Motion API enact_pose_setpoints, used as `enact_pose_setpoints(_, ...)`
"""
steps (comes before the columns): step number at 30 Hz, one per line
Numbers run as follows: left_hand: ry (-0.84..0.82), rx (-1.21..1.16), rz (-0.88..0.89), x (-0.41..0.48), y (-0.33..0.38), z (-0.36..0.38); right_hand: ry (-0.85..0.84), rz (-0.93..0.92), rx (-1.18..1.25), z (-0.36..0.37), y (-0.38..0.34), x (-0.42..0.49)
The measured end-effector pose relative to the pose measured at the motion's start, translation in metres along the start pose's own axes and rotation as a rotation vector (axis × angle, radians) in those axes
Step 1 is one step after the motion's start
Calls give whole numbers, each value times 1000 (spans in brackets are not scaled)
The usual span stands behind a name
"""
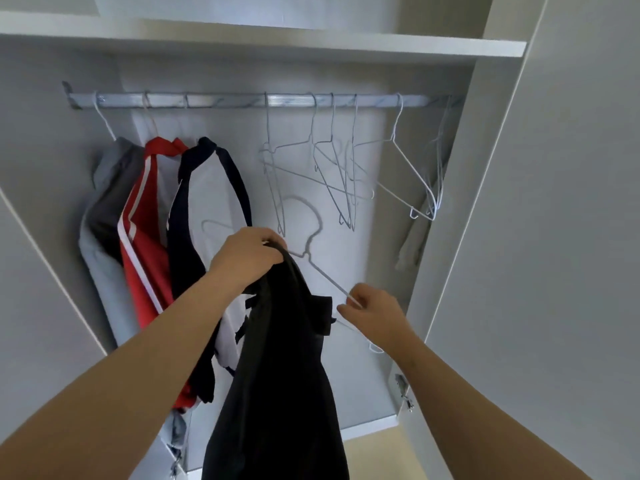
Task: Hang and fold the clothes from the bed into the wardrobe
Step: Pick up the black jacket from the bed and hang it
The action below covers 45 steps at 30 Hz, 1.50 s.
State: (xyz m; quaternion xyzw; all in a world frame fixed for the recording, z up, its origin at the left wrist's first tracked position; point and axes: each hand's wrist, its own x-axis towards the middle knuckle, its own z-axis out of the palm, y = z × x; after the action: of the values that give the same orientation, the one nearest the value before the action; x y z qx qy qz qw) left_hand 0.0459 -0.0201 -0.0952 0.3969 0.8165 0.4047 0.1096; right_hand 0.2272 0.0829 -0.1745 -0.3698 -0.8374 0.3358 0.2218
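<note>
While black garment point(277, 358) hides half the hanger point(329, 279) | left hand point(247, 256) grips garment top | right hand point(374, 311) pinches hanger wire

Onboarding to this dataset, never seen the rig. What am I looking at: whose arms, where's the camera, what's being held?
There is no robot here. These are a person's bare arms, filmed by one wide-angle camera worn on the head, looking into an open wardrobe.

The left hand grips the top of a black garment. The right hand pinches one arm of a wire hanger beside it. Whether the garment is already on that hanger is hard to tell.

On the rail, three pieces hang at the left: a grey garment, a red garment and a navy-and-white garment. Several empty hangers hang to the right. A shelf sits above the rail.
</note>
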Motion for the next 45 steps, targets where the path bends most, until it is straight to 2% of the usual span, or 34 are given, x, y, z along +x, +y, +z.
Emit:
enact_pose_setpoints(2,-25,42,23,-6,5,11,-35,-43,141,4,-17,4)
enact_pose_setpoints(6,2,-20,-31,-11,3,15,35,-104,184,2,-39,13)
enact_pose_setpoints(10,141,-50,-111,-9,-5,1,123,-65,392,-2,-31,12)
enact_pose_setpoints(15,214,-41,-106,-4,-9,-16,81,-8,690,-9,-39,15)
enact_pose_setpoints(21,290,111,-53,7,-7,-51,354,87,837,-30,-33,19)
enact_pose_setpoints(23,324,133,-66,9,-4,-65,382,132,881,-37,-34,19)
enact_pose_setpoints(34,358,242,-162,8,1,-101,280,133,621,-46,-44,20)
enact_pose_setpoints(39,357,340,-112,-2,8,-94,283,80,470,-41,-58,18)
enact_pose_setpoints(45,396,241,-3,-10,8,-86,232,2,504,-20,-77,10)
